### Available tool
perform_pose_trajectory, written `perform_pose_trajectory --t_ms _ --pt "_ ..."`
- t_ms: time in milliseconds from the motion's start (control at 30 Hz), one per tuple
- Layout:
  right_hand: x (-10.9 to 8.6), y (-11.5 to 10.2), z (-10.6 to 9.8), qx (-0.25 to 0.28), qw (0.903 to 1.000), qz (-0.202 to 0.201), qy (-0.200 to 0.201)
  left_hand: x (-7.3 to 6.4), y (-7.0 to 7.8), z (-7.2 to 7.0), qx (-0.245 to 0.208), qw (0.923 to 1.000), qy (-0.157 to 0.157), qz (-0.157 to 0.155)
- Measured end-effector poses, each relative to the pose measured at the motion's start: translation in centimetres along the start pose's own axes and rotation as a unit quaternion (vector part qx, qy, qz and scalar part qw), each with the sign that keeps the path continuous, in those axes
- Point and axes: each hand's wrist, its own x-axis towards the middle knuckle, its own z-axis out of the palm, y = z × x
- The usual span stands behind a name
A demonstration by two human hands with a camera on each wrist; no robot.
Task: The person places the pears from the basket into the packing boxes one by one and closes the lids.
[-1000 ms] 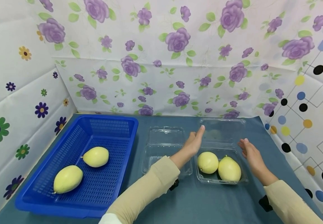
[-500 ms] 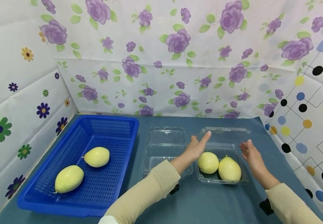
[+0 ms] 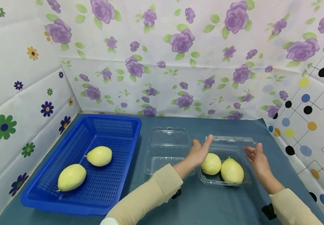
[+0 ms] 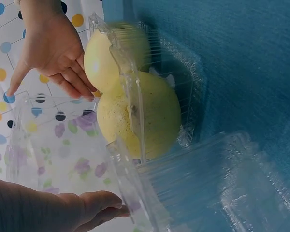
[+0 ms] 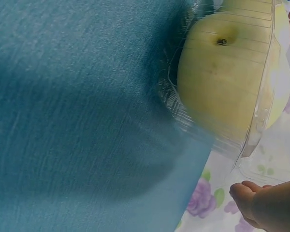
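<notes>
In the head view, a clear plastic clamshell box [image 3: 223, 182] holds two pale yellow melons, one at the left [image 3: 211, 164] and one with a stem at the right [image 3: 232, 171]. Its clear lid [image 3: 230, 139] stands raised at the back, partly hidden by the hands. My left hand [image 3: 198, 153] is at the lid's left side, thumb up and fingers extended. On the opposite side, my right hand [image 3: 259, 162] has its fingers extended near the lid. The left wrist view shows both melons [image 4: 140, 113] inside the box. In the right wrist view, the fingertips of my right hand [image 5: 263, 203] are beside the lid edge.
A second clear clamshell box [image 3: 166, 150] lies opened left of the filled one, partly behind my left arm. A blue plastic basket [image 3: 135, 137] at the left holds two more melons [image 3: 99, 156]. Flower-printed sheeting [image 3: 162, 90] stands behind the blue-green tabletop [image 3: 207, 206].
The lid has swung up from lying back and now leans forward toward the box. Both hands have moved slightly forward and down with it. The melons stay where they were.
</notes>
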Motion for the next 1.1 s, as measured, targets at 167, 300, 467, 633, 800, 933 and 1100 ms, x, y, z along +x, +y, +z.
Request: perform_pose_trajectory --t_ms 167,300,467,633,800,933,1100 --pt "-0.2 0.2 -0.1 0.021 0.9997 0.008 -0.005 -0.1 -0.4 0.0 -0.002 0.9999 0.000 0.014" --pt "-0.2 0.5 -0.2 0.012 0.9998 0.014 -0.001 -0.2 -0.7 0.1 0.000 0.9998 -0.001 0.021" --pt "-0.1 1.0 -0.3 0.006 1.0000 0.001 -0.002 -0.4 -1.0 0.0 -0.006 0.9996 -0.011 0.025" --pt "-0.4 1.6 -0.3 0.000 0.9995 -0.030 -0.003 -0.6 -1.5 0.1 -0.025 0.9994 -0.012 0.020" --pt "-0.8 1.9 -0.2 0.009 0.9994 -0.032 -0.009 -1.0 -1.7 0.4 -0.029 0.9995 -0.008 0.004" --pt "-1.2 2.0 -0.2 0.042 0.9987 -0.005 -0.027 -1.3 -1.9 0.7 -0.026 0.9996 -0.009 -0.007" --pt "-1.9 2.1 -0.1 0.089 0.9950 0.002 -0.046 -1.6 -2.1 0.8 -0.044 0.9989 -0.007 -0.014"
